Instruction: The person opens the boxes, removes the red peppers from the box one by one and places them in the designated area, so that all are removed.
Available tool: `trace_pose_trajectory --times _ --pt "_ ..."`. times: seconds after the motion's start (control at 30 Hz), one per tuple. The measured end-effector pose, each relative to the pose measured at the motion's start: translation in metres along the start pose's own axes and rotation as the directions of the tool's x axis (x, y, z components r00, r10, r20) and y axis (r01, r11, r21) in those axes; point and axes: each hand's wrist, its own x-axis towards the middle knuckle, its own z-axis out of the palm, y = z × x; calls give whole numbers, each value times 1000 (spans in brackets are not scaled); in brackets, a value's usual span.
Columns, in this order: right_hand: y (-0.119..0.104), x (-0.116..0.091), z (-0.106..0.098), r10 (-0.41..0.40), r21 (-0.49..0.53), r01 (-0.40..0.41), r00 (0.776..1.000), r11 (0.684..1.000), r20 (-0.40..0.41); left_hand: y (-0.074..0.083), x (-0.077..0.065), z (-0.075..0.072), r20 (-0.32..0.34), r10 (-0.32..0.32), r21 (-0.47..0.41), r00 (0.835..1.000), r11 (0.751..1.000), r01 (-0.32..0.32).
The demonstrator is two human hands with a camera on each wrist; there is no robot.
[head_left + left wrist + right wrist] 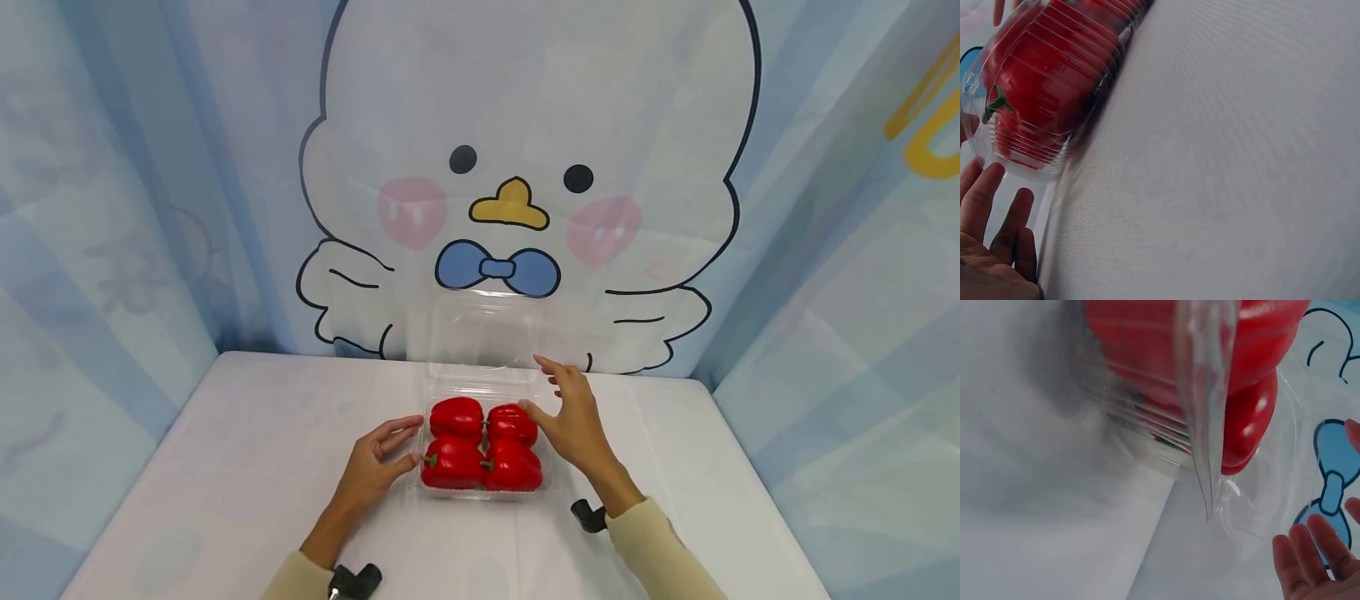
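A clear plastic clamshell box [480, 494] sits on the table with several red bell peppers [457, 462] inside, their green stems showing. Its see-through lid [486, 329] stands raised at the back. At the box's left side is my left hand [371, 467], fingers extended and fingertips at the rim; in the left wrist view the fingers [979, 200] are close by the ribbed wall. My right hand [576, 417] is at the back right, fingers spread and thumb over the rim near a pepper. In the right wrist view its fingers [1310, 550] are loosely extended beside the lid.
The white-covered table [225, 467] reaches back to a curtain printed with a white cartoon bird [525, 108]. More blue and white curtain [97, 250] hangs at both sides. Black wrist devices [356, 581] are worn near the sleeves.
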Motion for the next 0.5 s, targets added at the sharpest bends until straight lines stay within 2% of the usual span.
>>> trace_pose_trajectory --times 0.5 --pt "-13 -42 10 -25 5 24 999 1000 45 3 -2 2 -7 -10 6 1000 1000 10"
